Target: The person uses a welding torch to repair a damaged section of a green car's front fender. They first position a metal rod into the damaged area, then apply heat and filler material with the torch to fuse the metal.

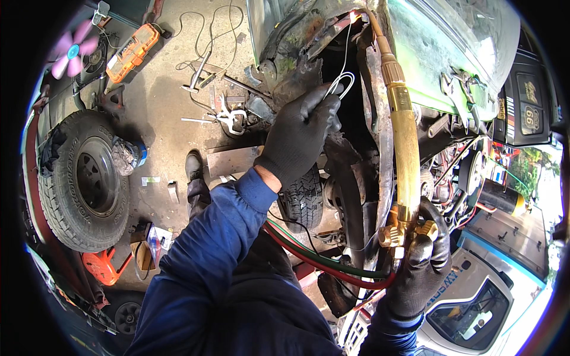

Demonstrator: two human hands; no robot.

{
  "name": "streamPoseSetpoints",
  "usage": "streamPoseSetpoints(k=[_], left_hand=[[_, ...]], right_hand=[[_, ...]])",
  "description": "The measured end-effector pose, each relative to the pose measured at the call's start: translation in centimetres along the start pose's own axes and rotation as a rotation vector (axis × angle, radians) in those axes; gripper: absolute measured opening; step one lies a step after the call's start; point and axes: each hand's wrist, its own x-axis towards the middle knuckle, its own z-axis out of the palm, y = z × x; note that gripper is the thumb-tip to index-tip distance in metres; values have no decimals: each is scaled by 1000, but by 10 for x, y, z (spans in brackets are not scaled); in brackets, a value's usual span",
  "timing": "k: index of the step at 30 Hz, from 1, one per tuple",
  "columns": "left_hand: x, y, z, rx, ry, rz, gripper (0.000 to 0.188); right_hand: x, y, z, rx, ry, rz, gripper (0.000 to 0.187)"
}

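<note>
My left hand [301, 137], in a black glove, is closed on a thin pale wire [341, 80] bent into a loop. The wire's straight end runs up to a bright glow at the rusty edge of a green vehicle body [439, 53]. In my right hand [420, 274], also gloved, is a brass gas torch [406, 148], gripped at its lower end by the valve knobs [392, 235]. The torch's bent tip meets the glow at the top, where the exact contact is too bright to make out. A red hose [309, 261] and a green hose [323, 266] lead to the torch's base.
Pliers [454, 92] lie on the green panel at right. A hammer [196, 77], white clamp pliers [230, 115] and cables lie on the floor. At left are a large tyre [89, 178], an orange case [133, 53] and a fan [73, 51]. A tyre [301, 202] stands below my left hand.
</note>
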Motion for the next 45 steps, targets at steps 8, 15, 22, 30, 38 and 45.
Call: streamPoseSetpoints(k=[8, 15, 22, 30, 38, 45], left_hand=[[-1, -1, 4, -29, 16, 4, 39], [-13, -9, 5, -89, -8, -51, 39], [-93, -43, -26, -8, -45, -399, 42], [-136, -47, -82, 320, -135, -403, 24], [-101, -33, -95, 103, -264, -159, 36], [-111, -48, -95, -192, 0, -360, 44]], right_hand=[[-1, -3, -1, -45, -1, 36, 61], [-8, 7, -7, -129, 4, -6, 63], [-59, 15, -20, -16, 3, 251, 75], [-100, 17, 14, 59, 141, 369, 79], [-126, 26, 20, -43, 296, 302, 77], [-115, 54, -9, -30, 111, 308, 88]])
